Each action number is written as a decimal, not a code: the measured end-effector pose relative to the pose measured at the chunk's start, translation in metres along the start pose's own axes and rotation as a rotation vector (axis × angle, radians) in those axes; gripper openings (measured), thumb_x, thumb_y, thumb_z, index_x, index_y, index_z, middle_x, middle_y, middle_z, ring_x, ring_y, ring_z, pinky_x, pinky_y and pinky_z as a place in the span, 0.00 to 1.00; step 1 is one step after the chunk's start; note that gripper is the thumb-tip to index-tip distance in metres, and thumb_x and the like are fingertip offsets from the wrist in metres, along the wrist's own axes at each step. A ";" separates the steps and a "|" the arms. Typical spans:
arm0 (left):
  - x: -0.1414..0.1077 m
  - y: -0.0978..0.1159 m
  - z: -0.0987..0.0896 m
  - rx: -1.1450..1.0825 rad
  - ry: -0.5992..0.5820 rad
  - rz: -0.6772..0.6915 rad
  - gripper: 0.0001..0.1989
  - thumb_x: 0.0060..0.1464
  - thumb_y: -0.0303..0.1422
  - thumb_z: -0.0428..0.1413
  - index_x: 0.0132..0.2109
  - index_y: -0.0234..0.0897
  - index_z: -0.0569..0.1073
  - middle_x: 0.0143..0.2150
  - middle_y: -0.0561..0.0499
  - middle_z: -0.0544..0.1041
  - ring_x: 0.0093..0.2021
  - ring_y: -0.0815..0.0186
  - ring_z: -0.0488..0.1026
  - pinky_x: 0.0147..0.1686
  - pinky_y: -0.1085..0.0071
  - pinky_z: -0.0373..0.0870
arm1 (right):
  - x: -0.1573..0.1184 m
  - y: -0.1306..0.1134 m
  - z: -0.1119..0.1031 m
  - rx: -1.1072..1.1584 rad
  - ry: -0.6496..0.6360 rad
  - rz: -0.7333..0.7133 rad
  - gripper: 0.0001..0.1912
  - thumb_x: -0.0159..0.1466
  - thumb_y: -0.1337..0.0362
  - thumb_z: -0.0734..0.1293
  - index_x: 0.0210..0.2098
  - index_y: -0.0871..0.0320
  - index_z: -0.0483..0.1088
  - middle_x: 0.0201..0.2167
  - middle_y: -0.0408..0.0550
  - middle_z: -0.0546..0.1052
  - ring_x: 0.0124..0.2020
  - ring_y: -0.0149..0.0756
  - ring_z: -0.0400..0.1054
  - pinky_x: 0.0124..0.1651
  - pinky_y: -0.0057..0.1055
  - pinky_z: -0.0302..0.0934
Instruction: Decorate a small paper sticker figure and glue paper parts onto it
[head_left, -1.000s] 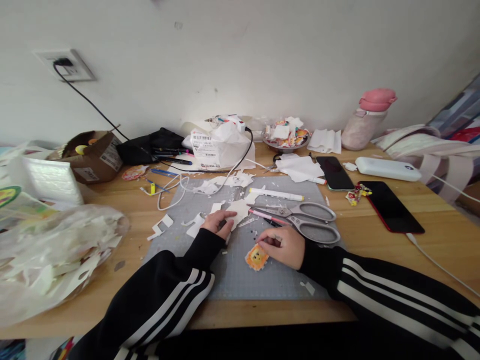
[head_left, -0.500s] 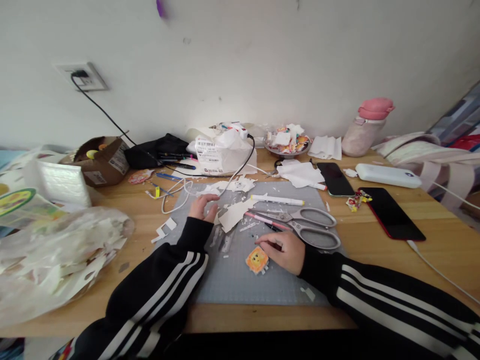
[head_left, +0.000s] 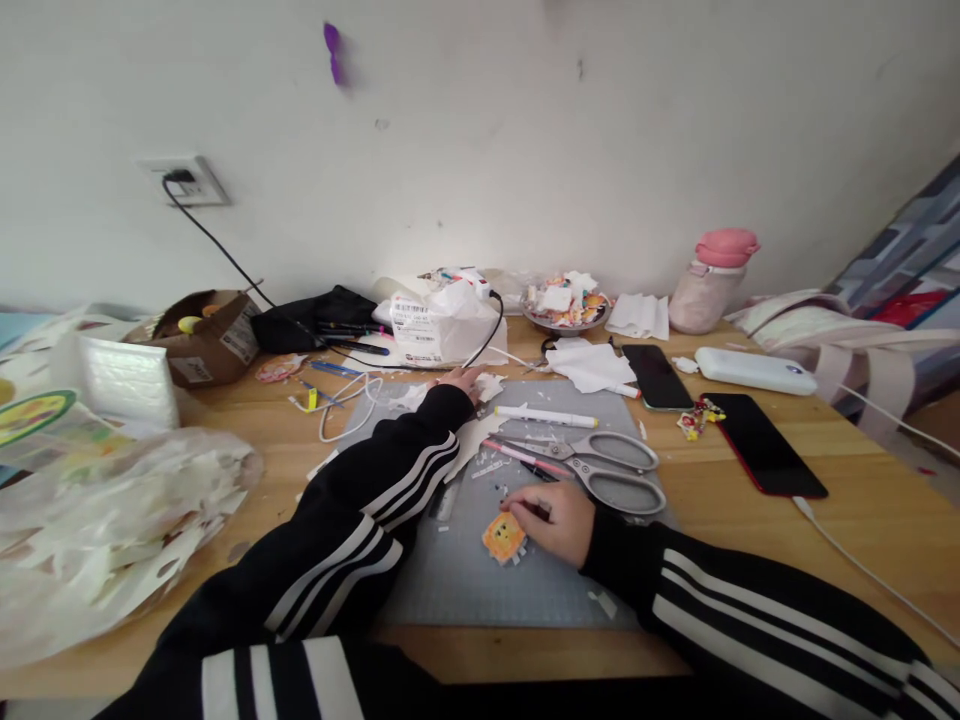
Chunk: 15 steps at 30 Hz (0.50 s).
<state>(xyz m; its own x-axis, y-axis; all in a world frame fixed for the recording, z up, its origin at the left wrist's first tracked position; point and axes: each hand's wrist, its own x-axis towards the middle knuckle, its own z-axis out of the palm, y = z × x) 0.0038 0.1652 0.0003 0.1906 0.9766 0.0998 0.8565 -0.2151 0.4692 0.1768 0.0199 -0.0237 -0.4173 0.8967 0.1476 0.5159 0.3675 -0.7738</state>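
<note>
My left hand reaches to the back of the grey cutting mat, beside torn white paper and in front of the white tissue pack. Its fingers look stretched out, though the sleeve hides part of the hand. My right hand rests on the mat with bent fingers. Thumb and forefinger are pinched at the upper right edge of a small orange paper figure with a drawn face. Behind this hand lie grey-handled scissors, a pink pen and a white marker.
Two phones, a power bank and a pink-lidded bottle stand or lie at right. A bowl of paper pieces is at the back. Left are a cardboard box and a scrap-filled plastic bag.
My left hand has moved forward and right, from the mat's left side to the paper scraps by the tissue pack. My right hand stays at the orange figure. The view has shifted slightly.
</note>
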 end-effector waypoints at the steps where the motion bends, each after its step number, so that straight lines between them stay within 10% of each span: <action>1: 0.000 0.000 0.001 -0.008 -0.002 0.000 0.20 0.48 0.27 0.52 0.50 0.43 0.72 0.44 0.45 0.74 0.51 0.53 0.67 0.51 0.55 0.58 | 0.000 0.000 0.000 0.003 -0.002 0.000 0.12 0.58 0.65 0.62 0.31 0.60 0.77 0.20 0.46 0.77 0.19 0.29 0.64 0.23 0.24 0.53; 10: -0.009 -0.003 -0.016 -0.349 0.149 -0.024 0.04 0.48 0.32 0.53 0.31 0.38 0.71 0.33 0.49 0.71 0.39 0.61 0.69 0.40 0.66 0.63 | 0.000 0.000 0.001 0.110 0.024 0.027 0.10 0.57 0.65 0.62 0.29 0.59 0.76 0.19 0.44 0.74 0.19 0.28 0.62 0.24 0.24 0.54; 15: -0.050 0.008 -0.007 -0.728 0.132 -0.019 0.11 0.53 0.42 0.50 0.30 0.38 0.66 0.25 0.54 0.71 0.28 0.67 0.69 0.33 0.70 0.66 | 0.004 0.005 0.002 0.261 0.181 0.095 0.24 0.58 0.61 0.63 0.53 0.58 0.64 0.37 0.49 0.71 0.21 0.25 0.58 0.26 0.26 0.58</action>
<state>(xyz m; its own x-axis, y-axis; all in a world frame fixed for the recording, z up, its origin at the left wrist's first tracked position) -0.0024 0.1149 0.0051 0.0806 0.9824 0.1687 0.3152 -0.1857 0.9307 0.1763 0.0248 -0.0277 -0.2250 0.9618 0.1561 0.3277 0.2256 -0.9175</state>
